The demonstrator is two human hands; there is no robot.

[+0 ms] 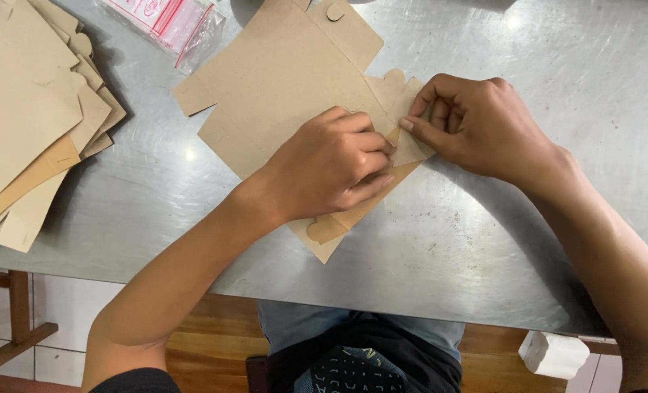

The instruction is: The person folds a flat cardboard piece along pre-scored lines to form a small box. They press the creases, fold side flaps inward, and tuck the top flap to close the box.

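Cardboard blank (280, 80) lies diagonally — left hand (328, 164) presses flat, right hand (477, 127) grip pinches its flap.

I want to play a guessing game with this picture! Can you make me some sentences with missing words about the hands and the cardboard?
1. Both hands press on a flat brown ____ cutout.
2. The left hand and the right hand work on a shiny ____ table.
3. A stack of cutouts lies near the table's ____ edge.
4. The clear plastic bag has red and ____ colours.

Missing words: cardboard; metal; left; white
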